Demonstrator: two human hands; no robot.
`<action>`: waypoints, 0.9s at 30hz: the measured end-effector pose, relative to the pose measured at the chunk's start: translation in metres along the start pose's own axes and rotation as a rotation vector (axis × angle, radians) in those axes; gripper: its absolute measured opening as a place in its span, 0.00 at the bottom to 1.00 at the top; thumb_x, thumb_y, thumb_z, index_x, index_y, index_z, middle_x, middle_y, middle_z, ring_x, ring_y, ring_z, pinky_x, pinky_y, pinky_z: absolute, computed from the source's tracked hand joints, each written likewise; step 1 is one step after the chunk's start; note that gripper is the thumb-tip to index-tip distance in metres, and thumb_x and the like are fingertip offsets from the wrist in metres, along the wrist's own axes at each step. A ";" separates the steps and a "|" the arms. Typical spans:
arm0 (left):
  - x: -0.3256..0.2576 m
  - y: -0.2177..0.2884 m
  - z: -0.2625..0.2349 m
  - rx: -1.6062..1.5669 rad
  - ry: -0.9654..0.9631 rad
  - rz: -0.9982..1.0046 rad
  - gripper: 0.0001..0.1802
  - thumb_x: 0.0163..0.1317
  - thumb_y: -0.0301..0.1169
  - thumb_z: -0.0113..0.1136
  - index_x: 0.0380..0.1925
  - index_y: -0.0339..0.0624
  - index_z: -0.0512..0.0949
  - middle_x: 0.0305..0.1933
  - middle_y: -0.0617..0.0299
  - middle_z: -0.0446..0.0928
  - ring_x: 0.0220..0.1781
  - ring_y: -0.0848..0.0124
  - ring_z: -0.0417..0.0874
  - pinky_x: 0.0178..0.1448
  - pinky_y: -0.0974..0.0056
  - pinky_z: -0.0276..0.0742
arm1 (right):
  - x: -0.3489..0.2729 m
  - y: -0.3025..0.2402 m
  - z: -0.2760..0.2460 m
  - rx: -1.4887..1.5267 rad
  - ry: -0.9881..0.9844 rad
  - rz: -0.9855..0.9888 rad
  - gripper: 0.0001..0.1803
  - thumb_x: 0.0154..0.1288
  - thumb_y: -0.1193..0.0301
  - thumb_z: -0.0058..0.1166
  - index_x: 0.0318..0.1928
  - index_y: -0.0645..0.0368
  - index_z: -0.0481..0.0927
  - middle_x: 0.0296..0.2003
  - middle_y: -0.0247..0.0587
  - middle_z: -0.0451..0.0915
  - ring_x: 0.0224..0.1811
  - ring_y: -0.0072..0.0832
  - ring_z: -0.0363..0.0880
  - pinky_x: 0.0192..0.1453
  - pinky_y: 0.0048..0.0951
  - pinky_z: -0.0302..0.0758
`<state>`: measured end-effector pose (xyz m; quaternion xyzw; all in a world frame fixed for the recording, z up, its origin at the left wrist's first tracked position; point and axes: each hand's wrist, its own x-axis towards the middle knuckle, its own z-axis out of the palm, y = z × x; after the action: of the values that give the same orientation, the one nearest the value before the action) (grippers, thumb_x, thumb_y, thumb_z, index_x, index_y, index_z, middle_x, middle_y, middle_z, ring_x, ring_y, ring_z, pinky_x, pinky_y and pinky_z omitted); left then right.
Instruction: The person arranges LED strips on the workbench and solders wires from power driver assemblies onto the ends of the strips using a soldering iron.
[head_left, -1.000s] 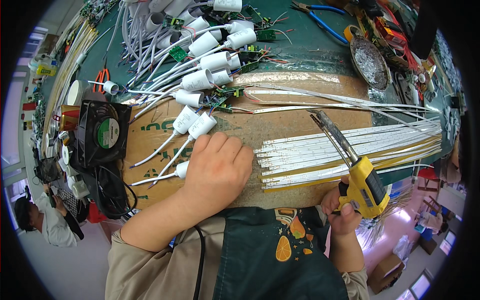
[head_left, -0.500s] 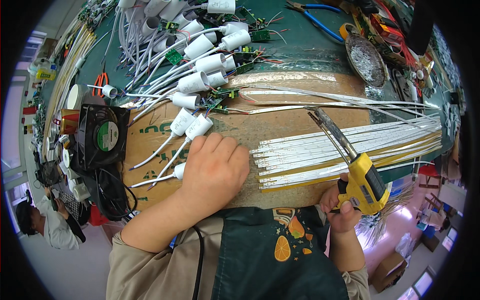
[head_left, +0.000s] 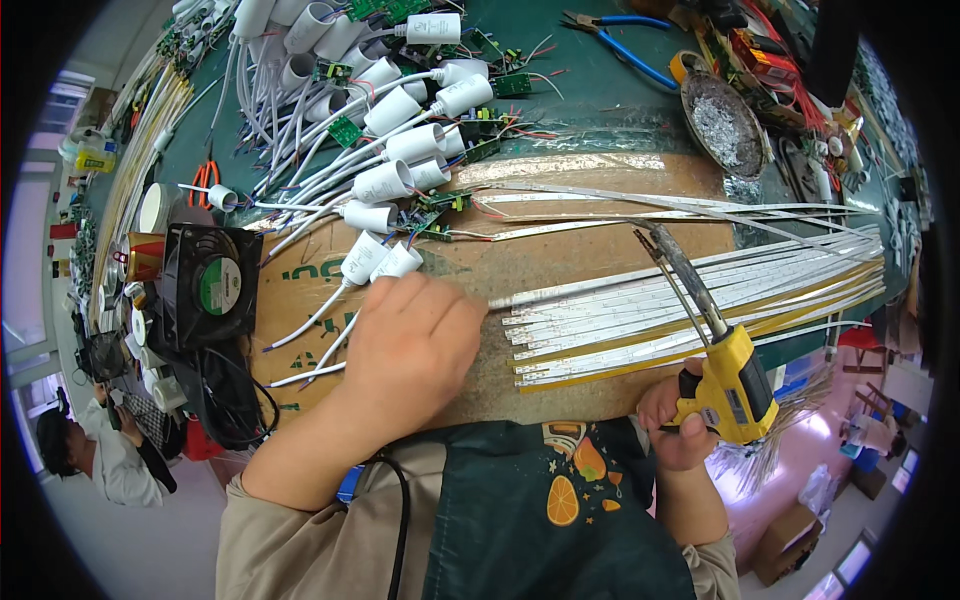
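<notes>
My left hand (head_left: 418, 335) is closed, palm down over the cardboard, its fingertips hidden. One white LED strip (head_left: 560, 291) runs from its right edge, the end pinched out of sight. Just beyond the knuckles are white lamp sockets (head_left: 365, 258) with white cables, one partly covered by the hand. My right hand (head_left: 678, 420) grips a yellow and black soldering gun (head_left: 735, 385) by its handle. The gun's metal tip points up and to the left, above a row of white LED strips (head_left: 620, 318) lying side by side.
A pile of sockets with green circuit boards (head_left: 430, 210) fills the far left. A black fan (head_left: 212, 285) stands left of the cardboard (head_left: 600, 240). Blue-handled pliers (head_left: 635, 50) and a round dish of silvery bits (head_left: 725, 125) lie far right. Another person (head_left: 110, 450) is at the left.
My left hand has shifted slightly left, and the top strip's end now reaches it. The soldering gun has moved slightly nearer to me, still in my right hand.
</notes>
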<state>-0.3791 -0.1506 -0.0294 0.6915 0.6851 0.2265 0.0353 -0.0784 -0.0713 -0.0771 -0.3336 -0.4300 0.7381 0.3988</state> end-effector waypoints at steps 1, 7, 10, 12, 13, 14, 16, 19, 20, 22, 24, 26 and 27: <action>0.007 -0.001 -0.005 0.037 0.052 -0.004 0.12 0.48 0.23 0.69 0.34 0.44 0.81 0.34 0.61 0.78 0.37 0.61 0.78 0.42 0.57 0.69 | -0.001 0.000 -0.001 0.002 0.001 -0.003 0.40 0.59 0.54 0.65 0.64 0.63 0.65 0.20 0.33 0.66 0.18 0.25 0.67 0.23 0.28 0.70; 0.032 -0.030 0.004 0.273 0.136 -0.018 0.09 0.52 0.24 0.68 0.34 0.46 0.81 0.33 0.64 0.77 0.36 0.63 0.77 0.42 0.58 0.68 | 0.000 0.000 -0.004 0.082 -0.062 0.015 0.42 0.61 0.56 0.67 0.67 0.65 0.63 0.24 0.33 0.68 0.24 0.25 0.69 0.27 0.28 0.71; 0.035 -0.034 0.009 0.294 0.121 -0.030 0.08 0.52 0.25 0.69 0.32 0.46 0.81 0.33 0.64 0.77 0.35 0.64 0.77 0.40 0.58 0.68 | 0.001 0.003 -0.002 0.041 -0.038 -0.017 0.39 0.60 0.55 0.65 0.65 0.63 0.65 0.21 0.33 0.67 0.17 0.25 0.67 0.22 0.28 0.69; 0.035 -0.032 0.008 0.267 0.108 -0.062 0.07 0.53 0.26 0.69 0.33 0.46 0.82 0.34 0.63 0.78 0.37 0.62 0.78 0.41 0.58 0.69 | 0.000 0.004 -0.003 0.028 -0.031 -0.031 0.39 0.61 0.55 0.65 0.65 0.62 0.65 0.21 0.33 0.67 0.17 0.25 0.66 0.22 0.28 0.69; 0.036 -0.032 0.005 0.274 0.112 -0.061 0.07 0.53 0.26 0.69 0.33 0.46 0.82 0.34 0.63 0.78 0.37 0.62 0.78 0.41 0.58 0.69 | 0.000 0.004 -0.004 0.032 -0.036 -0.035 0.39 0.61 0.55 0.65 0.65 0.62 0.65 0.21 0.33 0.67 0.17 0.25 0.66 0.22 0.28 0.69; 0.036 -0.031 0.002 0.177 0.101 -0.087 0.08 0.53 0.27 0.70 0.33 0.45 0.82 0.35 0.62 0.79 0.38 0.61 0.78 0.42 0.57 0.70 | 0.000 0.004 -0.005 0.031 -0.030 -0.036 0.39 0.61 0.55 0.66 0.65 0.62 0.65 0.21 0.33 0.67 0.17 0.25 0.66 0.22 0.28 0.69; 0.040 -0.034 -0.005 0.084 0.093 -0.111 0.08 0.53 0.28 0.70 0.34 0.44 0.82 0.37 0.61 0.80 0.40 0.60 0.79 0.43 0.56 0.71 | 0.000 0.005 -0.006 0.032 -0.027 -0.041 0.39 0.61 0.55 0.66 0.65 0.62 0.65 0.21 0.33 0.67 0.17 0.25 0.66 0.22 0.28 0.68; 0.050 -0.052 -0.015 0.084 0.215 -0.139 0.10 0.54 0.29 0.70 0.37 0.43 0.82 0.39 0.59 0.81 0.43 0.57 0.80 0.47 0.54 0.73 | 0.001 0.005 -0.006 0.043 -0.033 -0.036 0.39 0.61 0.55 0.65 0.65 0.63 0.65 0.21 0.34 0.67 0.17 0.25 0.66 0.21 0.28 0.68; 0.056 -0.061 -0.018 0.173 0.318 -0.135 0.10 0.55 0.28 0.70 0.38 0.43 0.82 0.39 0.58 0.82 0.44 0.56 0.81 0.49 0.54 0.73 | 0.001 0.004 -0.005 0.039 -0.034 -0.039 0.39 0.61 0.55 0.66 0.64 0.63 0.65 0.21 0.34 0.67 0.17 0.25 0.66 0.21 0.28 0.68; 0.066 -0.080 -0.023 0.261 0.423 -0.128 0.11 0.56 0.28 0.69 0.39 0.42 0.81 0.39 0.57 0.82 0.44 0.55 0.81 0.50 0.54 0.74 | 0.002 0.003 -0.004 0.034 -0.036 -0.045 0.38 0.61 0.55 0.66 0.64 0.63 0.65 0.21 0.34 0.67 0.17 0.25 0.66 0.21 0.28 0.68; 0.073 -0.096 -0.026 0.426 0.432 -0.181 0.12 0.56 0.27 0.68 0.41 0.40 0.81 0.39 0.55 0.82 0.44 0.54 0.82 0.51 0.53 0.75 | 0.002 0.001 -0.003 0.021 -0.034 -0.048 0.38 0.61 0.55 0.66 0.63 0.63 0.65 0.21 0.34 0.67 0.16 0.25 0.66 0.21 0.27 0.68; 0.074 -0.103 -0.027 0.368 0.373 -0.252 0.12 0.56 0.26 0.68 0.41 0.39 0.81 0.40 0.54 0.82 0.43 0.53 0.82 0.50 0.53 0.75 | 0.002 0.001 -0.002 0.010 -0.032 -0.060 0.38 0.61 0.55 0.66 0.63 0.63 0.66 0.21 0.34 0.67 0.16 0.25 0.66 0.21 0.27 0.68; 0.074 -0.105 -0.027 0.311 0.308 -0.326 0.12 0.56 0.25 0.67 0.41 0.39 0.81 0.40 0.53 0.82 0.43 0.52 0.82 0.49 0.52 0.76 | 0.003 0.002 -0.002 0.000 -0.032 -0.067 0.37 0.61 0.55 0.66 0.62 0.63 0.66 0.21 0.34 0.67 0.16 0.25 0.66 0.21 0.27 0.68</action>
<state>-0.4900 -0.0801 -0.0238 0.5267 0.8111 0.2125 -0.1401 -0.0791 -0.0689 -0.0804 -0.3072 -0.4471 0.7296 0.4165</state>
